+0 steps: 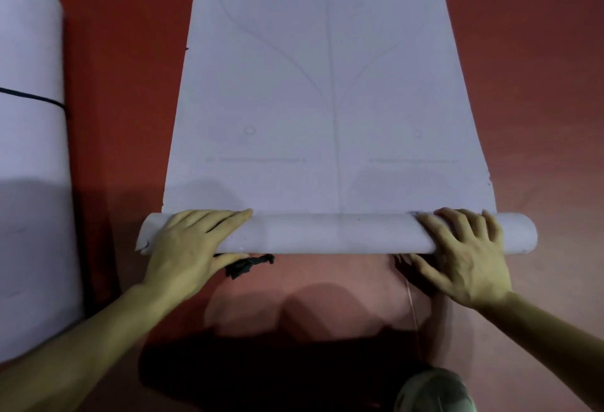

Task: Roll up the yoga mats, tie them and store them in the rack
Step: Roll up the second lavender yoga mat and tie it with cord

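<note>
A pale lilac yoga mat (327, 101) lies flat on the red floor and stretches away from me, with faint line markings on it. Its near end is wound into a thin roll (333, 233) lying across the view. My left hand (192, 245) lies over the roll's left part, fingers spread on top and thumb under the near side. My right hand (464, 251) lies over the right part in the same way. A dark tie (250, 264) lies on the floor just below the roll, by my left thumb.
A second rolled mat (29, 156), large and pale, bound by a dark cord (32, 98), lies along the left edge. Bare red floor (539, 84) runs on both sides of the flat mat. My knee (431, 392) shows at the bottom right.
</note>
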